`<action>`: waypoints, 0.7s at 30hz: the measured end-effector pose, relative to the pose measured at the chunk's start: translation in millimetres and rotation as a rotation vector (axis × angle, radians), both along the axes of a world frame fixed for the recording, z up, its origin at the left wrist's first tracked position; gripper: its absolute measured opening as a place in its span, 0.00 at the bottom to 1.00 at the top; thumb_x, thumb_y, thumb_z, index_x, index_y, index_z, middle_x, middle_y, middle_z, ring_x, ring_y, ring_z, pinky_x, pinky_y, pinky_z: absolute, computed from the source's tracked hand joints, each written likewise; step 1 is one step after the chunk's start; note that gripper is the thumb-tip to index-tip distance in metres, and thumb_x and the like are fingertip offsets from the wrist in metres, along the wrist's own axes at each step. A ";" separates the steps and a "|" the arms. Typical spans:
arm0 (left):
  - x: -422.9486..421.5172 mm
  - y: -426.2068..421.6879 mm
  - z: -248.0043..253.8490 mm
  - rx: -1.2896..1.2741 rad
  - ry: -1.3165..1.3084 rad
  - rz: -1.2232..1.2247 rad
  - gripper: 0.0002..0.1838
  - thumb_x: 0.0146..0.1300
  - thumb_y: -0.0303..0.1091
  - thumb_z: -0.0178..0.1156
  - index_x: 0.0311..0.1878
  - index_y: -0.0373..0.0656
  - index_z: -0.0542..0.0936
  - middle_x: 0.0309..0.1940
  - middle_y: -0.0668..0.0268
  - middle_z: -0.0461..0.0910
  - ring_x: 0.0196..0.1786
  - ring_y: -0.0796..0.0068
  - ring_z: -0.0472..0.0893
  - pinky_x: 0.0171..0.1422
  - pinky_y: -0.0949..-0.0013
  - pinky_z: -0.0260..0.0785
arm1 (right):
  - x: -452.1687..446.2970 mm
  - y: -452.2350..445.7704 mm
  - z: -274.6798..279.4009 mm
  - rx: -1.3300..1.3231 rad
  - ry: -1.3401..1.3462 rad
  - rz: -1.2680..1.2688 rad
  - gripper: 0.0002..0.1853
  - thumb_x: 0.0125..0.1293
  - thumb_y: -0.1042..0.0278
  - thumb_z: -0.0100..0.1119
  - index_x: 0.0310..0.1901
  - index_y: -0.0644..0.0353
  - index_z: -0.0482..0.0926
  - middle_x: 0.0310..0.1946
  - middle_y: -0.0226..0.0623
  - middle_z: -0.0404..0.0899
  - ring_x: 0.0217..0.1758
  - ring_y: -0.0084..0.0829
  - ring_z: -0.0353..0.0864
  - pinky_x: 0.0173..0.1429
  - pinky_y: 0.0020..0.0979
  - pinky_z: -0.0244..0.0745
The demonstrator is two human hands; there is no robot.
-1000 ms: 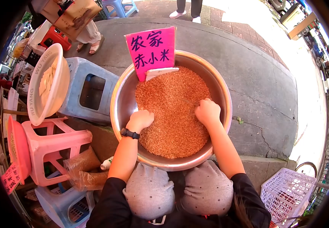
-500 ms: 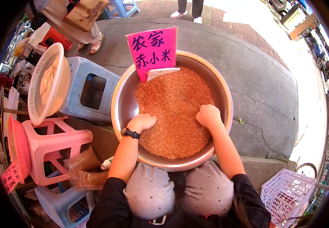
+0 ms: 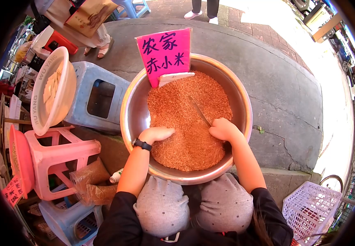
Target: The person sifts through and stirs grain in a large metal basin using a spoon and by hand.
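Reddish-brown grain [image 3: 187,102] fills much of a wide metal basin [image 3: 134,108] in front of my knees. My left hand [image 3: 157,134], with a black band on the wrist, lies against the grain at the left; its fingers are partly hidden. At the right, my right hand [image 3: 223,129] is closed at the lower end of a thin, flat metal strip [image 3: 201,111], which points up and left over the grain. A pink sign [image 3: 164,53] with black writing stands at the basin's back, behind a white piece [image 3: 175,78] lying on the grain.
Left are a blue stool [image 3: 97,98], a white tub [image 3: 49,88] with pale pieces, a pink stool [image 3: 58,153] and bags of brown grain [image 3: 97,180]. A purple basket [image 3: 310,209] is at lower right. Two people [image 3: 212,8] [image 3: 99,39] stand beyond the basin.
Both hands have moved over the grain, my left hand rightward and my right hand slightly down. More of the metal strip now shows, and the grain near my hands has shifted.
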State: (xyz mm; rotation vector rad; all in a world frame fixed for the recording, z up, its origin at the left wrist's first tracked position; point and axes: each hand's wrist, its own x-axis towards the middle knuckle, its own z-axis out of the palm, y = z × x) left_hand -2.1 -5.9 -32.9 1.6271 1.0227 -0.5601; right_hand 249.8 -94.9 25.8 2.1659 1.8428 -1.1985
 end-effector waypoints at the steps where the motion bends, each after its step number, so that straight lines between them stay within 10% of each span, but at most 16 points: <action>1: -0.3 0.5 -8.8 -0.061 -0.032 0.099 0.32 0.58 0.56 0.41 0.52 0.38 0.73 0.42 0.57 0.76 0.42 0.66 0.75 0.44 0.64 0.64 | -0.2 -0.9 -2.2 0.012 0.052 0.003 0.19 0.49 0.62 0.44 0.30 0.72 0.78 0.32 0.58 0.76 0.39 0.53 0.77 0.47 0.42 0.71; 6: 5.8 11.1 1.8 -0.267 -0.301 0.694 0.27 0.58 0.54 0.45 0.50 0.43 0.75 0.23 0.69 0.67 0.24 0.79 0.65 0.24 0.73 0.55 | -1.6 1.6 4.6 0.097 0.358 -0.447 0.18 0.50 0.63 0.46 0.28 0.75 0.76 0.29 0.60 0.76 0.36 0.52 0.77 0.43 0.42 0.70; 9: 11.0 9.8 39.9 0.072 -0.522 0.871 0.22 0.59 0.49 0.47 0.46 0.40 0.76 0.28 0.65 0.76 0.30 0.74 0.73 0.38 0.72 0.66 | -1.2 1.8 10.9 0.410 0.233 -0.576 0.16 0.53 0.64 0.45 0.25 0.73 0.74 0.27 0.58 0.75 0.34 0.53 0.76 0.40 0.44 0.70; 12: 4.4 12.9 26.0 0.602 -0.395 0.664 0.21 0.58 0.46 0.48 0.45 0.38 0.75 0.36 0.57 0.78 0.39 0.65 0.77 0.47 0.68 0.67 | 1.8 2.1 -0.9 0.574 -0.007 -0.589 0.15 0.57 0.63 0.46 0.25 0.69 0.73 0.26 0.53 0.75 0.34 0.54 0.75 0.40 0.46 0.69; 21: 8.3 0.4 53.8 0.522 0.300 0.130 0.25 0.54 0.49 0.45 0.40 0.36 0.79 0.39 0.50 0.78 0.45 0.51 0.77 0.49 0.59 0.67 | 0.5 0.9 1.0 0.580 -0.292 -0.486 0.13 0.57 0.62 0.46 0.30 0.63 0.76 0.31 0.48 0.77 0.34 0.47 0.78 0.39 0.45 0.72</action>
